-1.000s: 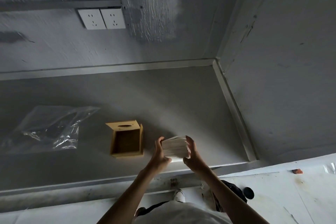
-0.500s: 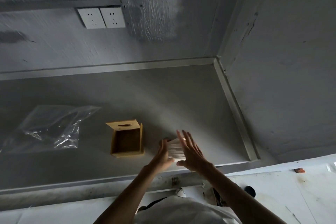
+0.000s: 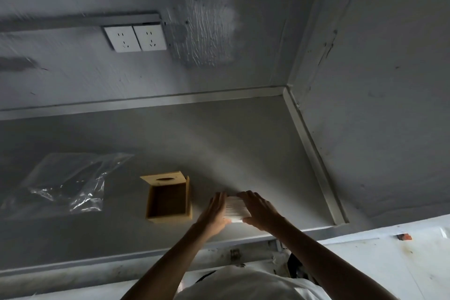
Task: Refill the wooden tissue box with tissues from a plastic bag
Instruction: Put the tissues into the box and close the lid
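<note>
Grey counter (image 3: 219, 134): flat, matte, smooth, bounded by pale raised trim along its far edge and right side; broad bare stretch between the box and the right trim. Wall behind: rough, with a streaked plaster patch and a double white socket plate (image 3: 135, 38), square and glossy. Clear plastic bag (image 3: 65, 182): crumpled, lying flat at the counter's left, well apart from the box; glare and shadow hide whatever it contains. Wooden tissue box (image 3: 169, 198): pale, square, lying on its side with its open bottom facing me, interior dark; the panel with the oval slot shows as a thin strip at its far edge. Stack of white tissues (image 3: 235, 207): small, rectangular, layered edges faintly ribbed, just right of the box and apart from it, mostly covered by my hands. My left hand (image 3: 214, 212) presses flat against its left side, fingers straight; my right hand (image 3: 260, 209) curls over its top and right side. Both clasp the stack between them near the counter's front edge.
</note>
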`<state>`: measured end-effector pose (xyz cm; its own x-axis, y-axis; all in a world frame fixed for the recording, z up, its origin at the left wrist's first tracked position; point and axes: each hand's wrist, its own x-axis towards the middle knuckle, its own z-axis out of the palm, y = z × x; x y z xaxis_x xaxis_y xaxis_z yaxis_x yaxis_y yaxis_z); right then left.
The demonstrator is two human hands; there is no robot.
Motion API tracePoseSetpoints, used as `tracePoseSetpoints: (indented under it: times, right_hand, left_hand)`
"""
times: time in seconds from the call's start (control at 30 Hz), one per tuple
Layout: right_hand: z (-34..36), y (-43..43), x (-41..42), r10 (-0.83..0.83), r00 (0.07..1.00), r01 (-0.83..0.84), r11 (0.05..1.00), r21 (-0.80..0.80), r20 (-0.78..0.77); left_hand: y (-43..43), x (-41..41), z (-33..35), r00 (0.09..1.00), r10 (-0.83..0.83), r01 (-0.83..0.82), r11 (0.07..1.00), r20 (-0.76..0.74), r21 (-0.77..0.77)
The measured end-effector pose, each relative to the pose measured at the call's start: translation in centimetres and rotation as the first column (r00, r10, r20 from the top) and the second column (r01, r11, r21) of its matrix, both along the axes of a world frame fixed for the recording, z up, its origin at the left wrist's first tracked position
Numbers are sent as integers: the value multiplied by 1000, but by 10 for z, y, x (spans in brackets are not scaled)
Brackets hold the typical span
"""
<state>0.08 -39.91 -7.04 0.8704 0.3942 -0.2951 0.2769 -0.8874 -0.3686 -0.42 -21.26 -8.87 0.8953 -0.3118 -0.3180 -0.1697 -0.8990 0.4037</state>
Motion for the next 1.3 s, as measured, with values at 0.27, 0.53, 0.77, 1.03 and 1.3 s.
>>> tracePoseSetpoints:
  times: [0.27, 0.53, 0.77, 1.03, 1.3]
  right_hand:
    - [-5, -10, 3, 57, 998, -56, 996, 73, -17]
    - [-14, -18, 4, -28, 996, 42, 987, 158, -87]
    - [-2, -22, 14, -194, 749, 607, 582, 541, -633]
    - [6, -1, 26, -381, 684, 718, 499, 485, -622]
    - [-8, 8, 35, -676, 658, 751, 617, 234, -330]
  left_hand:
    - [16, 11, -1, 996, -92, 92, 995, -10, 44]
    - [18, 16, -4, 993, -112, 114, 990, -24, 84]
    - [24, 24, 22, 755, 247, -550, 743, -608, -380]
    - [2, 47, 29, 612, 387, -764, 514, -690, -390]
    - [-9, 60, -10, 703, 589, -701, 668, -399, -249]
